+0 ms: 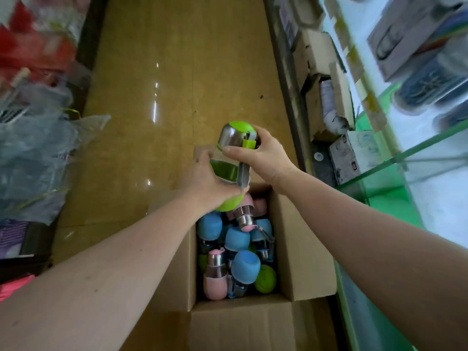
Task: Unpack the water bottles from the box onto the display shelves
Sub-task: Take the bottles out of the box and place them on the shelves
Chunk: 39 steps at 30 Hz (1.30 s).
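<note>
A green water bottle (229,145) with a steel cap band and grey strap is held above the open cardboard box (298,239). My left hand (206,182) grips its lower body near the green base. My right hand (263,153) grips its top by the green lid clasp. Inside the box lie several more bottles: blue ones (236,239), pink ones (215,277) and a green one (264,278), piled loosely. Glass display shelves (405,158) with green edges run along the right.
The box stands on a brown floor (177,72) in a narrow aisle. Plastic-wrapped goods (33,153) crowd the left side. Small cartons (326,79) sit under the right-hand shelving, and boxed items (415,34) lie on the glass shelf.
</note>
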Each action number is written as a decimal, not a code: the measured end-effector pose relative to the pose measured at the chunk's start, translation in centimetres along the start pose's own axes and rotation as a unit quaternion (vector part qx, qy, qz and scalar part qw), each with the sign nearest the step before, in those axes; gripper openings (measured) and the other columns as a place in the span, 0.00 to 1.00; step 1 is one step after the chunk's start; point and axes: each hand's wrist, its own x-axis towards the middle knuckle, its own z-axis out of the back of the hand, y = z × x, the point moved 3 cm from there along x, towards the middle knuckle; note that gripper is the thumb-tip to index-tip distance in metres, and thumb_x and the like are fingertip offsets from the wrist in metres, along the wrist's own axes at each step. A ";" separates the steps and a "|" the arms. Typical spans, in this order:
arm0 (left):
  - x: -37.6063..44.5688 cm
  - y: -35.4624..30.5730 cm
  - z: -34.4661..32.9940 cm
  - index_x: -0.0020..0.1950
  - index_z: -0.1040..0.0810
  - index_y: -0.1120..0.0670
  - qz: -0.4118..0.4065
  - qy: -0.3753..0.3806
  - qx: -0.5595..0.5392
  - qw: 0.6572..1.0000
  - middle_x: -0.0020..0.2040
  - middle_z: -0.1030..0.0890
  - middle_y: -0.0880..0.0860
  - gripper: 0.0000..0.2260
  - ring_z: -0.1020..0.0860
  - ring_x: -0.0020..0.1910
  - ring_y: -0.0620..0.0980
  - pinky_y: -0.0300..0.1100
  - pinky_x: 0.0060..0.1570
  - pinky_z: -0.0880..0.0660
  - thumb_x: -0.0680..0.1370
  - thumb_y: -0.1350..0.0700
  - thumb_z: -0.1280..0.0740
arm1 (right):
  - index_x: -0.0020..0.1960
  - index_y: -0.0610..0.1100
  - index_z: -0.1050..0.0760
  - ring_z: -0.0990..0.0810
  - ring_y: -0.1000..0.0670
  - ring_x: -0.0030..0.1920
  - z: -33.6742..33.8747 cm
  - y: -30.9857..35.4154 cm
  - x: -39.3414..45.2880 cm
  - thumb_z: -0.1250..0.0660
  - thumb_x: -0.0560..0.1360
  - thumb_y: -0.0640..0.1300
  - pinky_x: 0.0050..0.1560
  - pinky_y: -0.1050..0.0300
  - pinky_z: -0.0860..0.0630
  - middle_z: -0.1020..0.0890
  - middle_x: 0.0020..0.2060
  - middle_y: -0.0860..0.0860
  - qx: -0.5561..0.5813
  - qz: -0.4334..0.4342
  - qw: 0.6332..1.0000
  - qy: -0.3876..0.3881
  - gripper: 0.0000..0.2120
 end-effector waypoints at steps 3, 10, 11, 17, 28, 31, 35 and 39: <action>-1.1 -4.4 3.8 0.64 0.34 0.52 -0.017 0.000 -0.033 0.999 0.56 0.26 0.48 0.40 0.25 0.56 0.49 0.48 0.56 0.26 0.57 0.42 0.22 | 0.61 0.49 0.31 0.22 0.51 0.53 2.0 5.7 -1.3 0.25 0.67 0.49 0.58 0.52 0.24 0.22 0.48 0.54 0.003 0.020 1.000 -0.003 0.26; -4.9 -16.3 13.8 0.68 0.36 0.52 -0.091 -0.033 -0.042 0.994 0.63 0.26 0.50 0.51 0.26 0.60 0.53 0.53 0.59 0.26 0.49 0.33 0.27 | 0.55 0.45 0.26 0.22 0.51 0.47 6.9 20.7 -5.2 0.26 0.66 0.53 0.46 0.57 0.26 0.21 0.45 0.51 -0.032 0.094 0.993 -0.065 0.21; -5.6 -17.9 15.2 0.68 0.36 0.52 -0.104 -0.038 -0.044 0.993 0.64 0.26 0.50 0.49 0.26 0.61 0.53 0.50 0.59 0.27 0.52 0.35 0.26 | 0.55 0.45 0.25 0.21 0.51 0.47 7.5 22.7 -5.8 0.26 0.66 0.54 0.46 0.57 0.25 0.20 0.46 0.50 -0.038 0.107 0.991 -0.072 0.22; -10.1 -26.1 23.0 0.66 0.36 0.53 -0.179 -0.066 -0.039 0.981 0.59 0.27 0.50 0.36 0.29 0.55 0.49 0.40 0.48 0.34 0.64 0.43 0.24 | 0.49 0.46 0.22 0.19 0.48 0.48 11.1 33.8 -10.7 0.24 0.62 0.55 0.55 0.45 0.22 0.17 0.46 0.47 -0.042 0.168 0.979 -0.111 0.20; -18.6 -37.1 32.2 0.66 0.37 0.52 -0.329 -0.051 -0.024 0.943 0.55 0.29 0.46 0.36 0.29 0.54 0.46 0.40 0.52 0.32 0.64 0.50 0.22 | 0.46 0.45 0.21 0.18 0.46 0.47 16.8 47.8 -20.2 0.26 0.66 0.52 0.51 0.50 0.21 0.17 0.42 0.48 -0.037 0.257 0.957 -0.132 0.14; -20.6 -39.1 34.0 0.67 0.37 0.52 -0.353 -0.053 -0.024 0.934 0.56 0.28 0.47 0.35 0.29 0.55 0.47 0.41 0.54 0.32 0.66 0.48 0.24 | 0.44 0.46 0.21 0.18 0.47 0.44 17.9 50.3 -22.7 0.25 0.67 0.51 0.50 0.51 0.21 0.17 0.40 0.48 -0.024 0.278 0.950 -0.141 0.11; -22.9 -41.5 35.7 0.68 0.37 0.52 -0.380 -0.043 -0.018 0.924 0.56 0.28 0.46 0.34 0.28 0.55 0.47 0.42 0.57 0.30 0.67 0.46 0.26 | 0.43 0.47 0.22 0.20 0.50 0.41 19.1 52.7 -25.8 0.25 0.67 0.51 0.48 0.52 0.21 0.19 0.38 0.50 -0.031 0.305 0.937 -0.170 0.10; -24.5 -43.5 36.6 0.68 0.37 0.53 -0.396 -0.036 -0.012 0.918 0.57 0.26 0.47 0.35 0.26 0.57 0.50 0.45 0.59 0.28 0.66 0.46 0.25 | 0.46 0.44 0.21 0.20 0.48 0.44 20.6 54.4 -28.4 0.26 0.67 0.52 0.50 0.51 0.23 0.19 0.41 0.48 -0.049 0.317 0.926 -0.198 0.14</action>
